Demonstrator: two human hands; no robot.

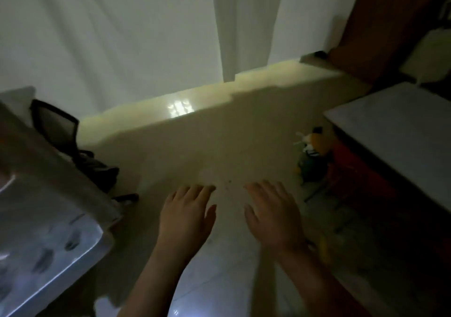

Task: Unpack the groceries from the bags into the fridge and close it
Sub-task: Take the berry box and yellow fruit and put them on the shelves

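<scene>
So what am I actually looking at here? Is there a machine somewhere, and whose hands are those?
There is no machine. A person wears a wide-angle camera on the head, aimed forward and down, so this single picture shows their own view. The left hand and right hand are stretched out over a pale tiled floor, palms down, fingers spread; both are empty. The room is dim and the picture blurred. White curtains hang ahead. At the left is a black office chair beside a pale surface I cannot identify. At the right, a white table, with a red bag and some yellow and dark items on the floor next to it, too blurred to name. No fridge is in view.
</scene>
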